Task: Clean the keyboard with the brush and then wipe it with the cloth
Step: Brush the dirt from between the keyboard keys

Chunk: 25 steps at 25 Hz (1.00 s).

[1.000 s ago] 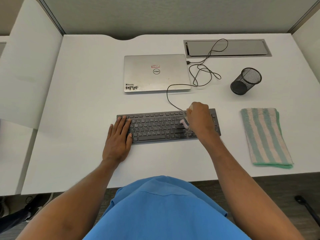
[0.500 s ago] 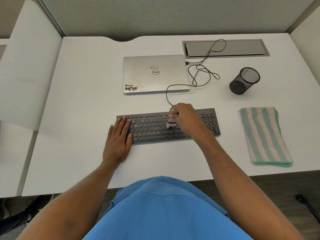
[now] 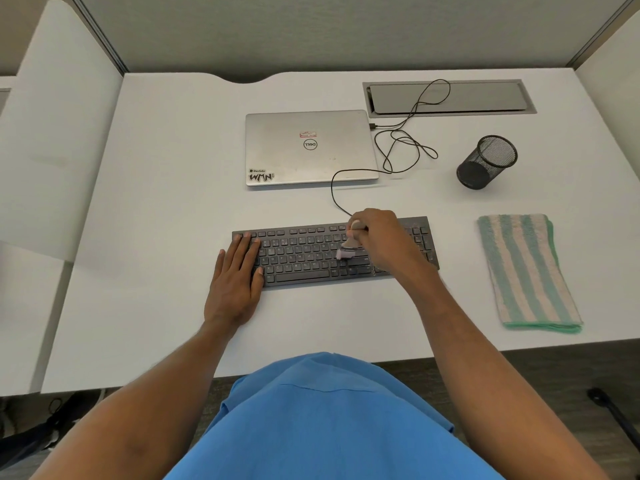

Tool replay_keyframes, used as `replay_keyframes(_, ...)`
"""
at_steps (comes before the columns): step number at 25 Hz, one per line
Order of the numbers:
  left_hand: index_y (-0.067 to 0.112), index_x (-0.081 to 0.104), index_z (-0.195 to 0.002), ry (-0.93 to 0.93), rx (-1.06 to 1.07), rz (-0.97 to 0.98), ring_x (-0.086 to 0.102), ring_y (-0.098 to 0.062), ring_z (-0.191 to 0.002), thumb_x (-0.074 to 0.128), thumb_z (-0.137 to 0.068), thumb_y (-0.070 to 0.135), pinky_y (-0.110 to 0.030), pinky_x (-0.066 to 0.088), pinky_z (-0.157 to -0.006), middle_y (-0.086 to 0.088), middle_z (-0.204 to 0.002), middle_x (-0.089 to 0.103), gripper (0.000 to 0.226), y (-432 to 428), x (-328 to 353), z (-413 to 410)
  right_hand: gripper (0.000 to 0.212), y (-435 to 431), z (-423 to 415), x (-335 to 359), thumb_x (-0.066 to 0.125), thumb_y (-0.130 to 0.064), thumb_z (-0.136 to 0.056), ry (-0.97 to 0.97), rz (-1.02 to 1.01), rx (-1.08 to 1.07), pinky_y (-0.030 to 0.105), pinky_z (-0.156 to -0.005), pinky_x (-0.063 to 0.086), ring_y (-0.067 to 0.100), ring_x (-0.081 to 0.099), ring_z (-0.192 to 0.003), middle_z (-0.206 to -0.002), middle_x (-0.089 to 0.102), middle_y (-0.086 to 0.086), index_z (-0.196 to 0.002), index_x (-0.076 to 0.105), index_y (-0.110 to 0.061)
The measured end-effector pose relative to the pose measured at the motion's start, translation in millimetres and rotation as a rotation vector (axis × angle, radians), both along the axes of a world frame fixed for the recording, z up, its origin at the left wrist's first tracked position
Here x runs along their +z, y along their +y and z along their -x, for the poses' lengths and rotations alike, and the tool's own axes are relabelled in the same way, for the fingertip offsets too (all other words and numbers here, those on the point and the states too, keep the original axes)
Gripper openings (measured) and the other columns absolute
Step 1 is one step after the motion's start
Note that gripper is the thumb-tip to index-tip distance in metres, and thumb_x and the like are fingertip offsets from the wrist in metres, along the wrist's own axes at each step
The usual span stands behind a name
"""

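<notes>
Desk [image 3: 156, 237]: right hand [image 3: 381, 237] holds brush [image 3: 346, 252] on keyboard [image 3: 304, 258] (left hand [image 3: 235, 282] covers its edge).

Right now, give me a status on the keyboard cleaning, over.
Left hand flat on keyboard. Right hand grips brush, bristles on keys. Cloth folded at right, untouched. Nothing in the way.

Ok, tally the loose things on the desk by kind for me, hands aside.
Electronics: 2 (keyboard, laptop)
Cleaning tools: 2 (brush, cloth)
Cups: 1 (mesh cup)
Cables: 1 (cable)
Total: 6
</notes>
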<state>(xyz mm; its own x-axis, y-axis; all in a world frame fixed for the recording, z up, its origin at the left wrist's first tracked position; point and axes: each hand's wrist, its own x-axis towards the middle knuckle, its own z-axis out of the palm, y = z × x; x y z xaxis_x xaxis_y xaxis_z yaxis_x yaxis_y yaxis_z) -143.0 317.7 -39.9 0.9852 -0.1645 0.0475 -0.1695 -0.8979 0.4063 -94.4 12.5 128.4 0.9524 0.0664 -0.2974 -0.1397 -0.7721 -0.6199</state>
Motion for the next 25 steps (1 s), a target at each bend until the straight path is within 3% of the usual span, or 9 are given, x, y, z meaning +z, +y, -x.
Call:
replay_keyframes(4,0.023,0.021,-0.169,0.002,0.001,0.003,0.002,-0.011,-0.164,0.030,-0.109,0.036,-0.049,0.010,-0.133,0.004,-0.177,0.014,0.062,0,0,0,0.015,-16,3,0,0.058,-0.002,-0.099,0.007,0.040,-0.062,0.002,-0.046,0.036,-0.006,0.058,-0.063,-0.086,0.065,0.000,-0.091,0.070,-0.009)
replay_keyframes(9,0.023,0.022,-0.169,-0.004,0.002,0.010,0.003,-0.011,-0.164,0.030,-0.108,0.036,-0.048,0.010,-0.133,0.004,-0.177,0.015,0.062,0,0,0,0.016,-27,2,12,0.051,0.000,-0.099,0.020,0.111,-0.098,0.012,-0.054,0.044,0.018,0.065,-0.081,-0.090,0.059,0.003,-0.102,0.066,-0.005)
replay_keyframes(12,0.022,0.023,-0.169,-0.005,0.002,0.012,0.003,-0.011,-0.164,0.030,-0.108,0.036,-0.048,0.010,-0.133,0.004,-0.177,0.015,0.062,-1,0,0,0.016,-8,3,14,0.054,0.006,-0.096,-0.018,0.014,-0.065,0.010,-0.052,0.047,0.012,0.069,-0.074,-0.088,0.068,0.006,-0.092,0.069,0.001)
replay_keyframes(15,0.023,0.023,-0.169,-0.005,0.002,0.009,0.004,-0.012,-0.164,0.030,-0.108,0.036,-0.049,0.011,-0.133,0.004,-0.177,0.016,0.062,-1,0,0,0.016,11,6,10,0.053,0.006,-0.098,0.019,-0.017,0.017,0.002,-0.044,0.037,-0.001,0.056,-0.063,-0.090,0.064,0.009,-0.097,0.069,0.007)
replay_keyframes(18,0.023,0.023,-0.169,-0.005,0.003,0.007,0.004,-0.012,-0.164,0.030,-0.108,0.036,-0.049,0.011,-0.132,0.003,-0.177,0.016,0.062,-1,0,0,0.014,10,6,4,0.052,0.007,-0.098,0.047,-0.001,0.016,0.000,-0.042,0.034,-0.001,0.051,-0.062,-0.095,0.065,0.019,-0.096,0.066,0.005)
replay_keyframes(22,0.022,0.023,-0.169,-0.011,0.003,0.003,0.003,-0.012,-0.164,0.030,-0.108,0.035,-0.049,0.011,-0.132,0.003,-0.177,0.016,0.062,0,0,0,0.022,-7,3,0,0.049,-0.004,-0.100,0.025,0.139,-0.007,0.010,-0.052,0.039,0.026,0.065,-0.094,-0.113,0.065,0.016,-0.116,0.064,-0.001)
replay_keyframes(25,0.022,0.023,-0.169,-0.011,0.003,0.003,0.003,-0.011,-0.164,0.030,-0.108,0.035,-0.049,0.011,-0.133,0.003,-0.177,0.016,0.062,0,-1,0,0.020,-9,1,-2,0.051,-0.007,-0.098,-0.005,0.244,0.017,0.024,-0.068,0.051,0.028,0.064,-0.094,-0.108,0.065,0.011,-0.112,0.064,-0.009)
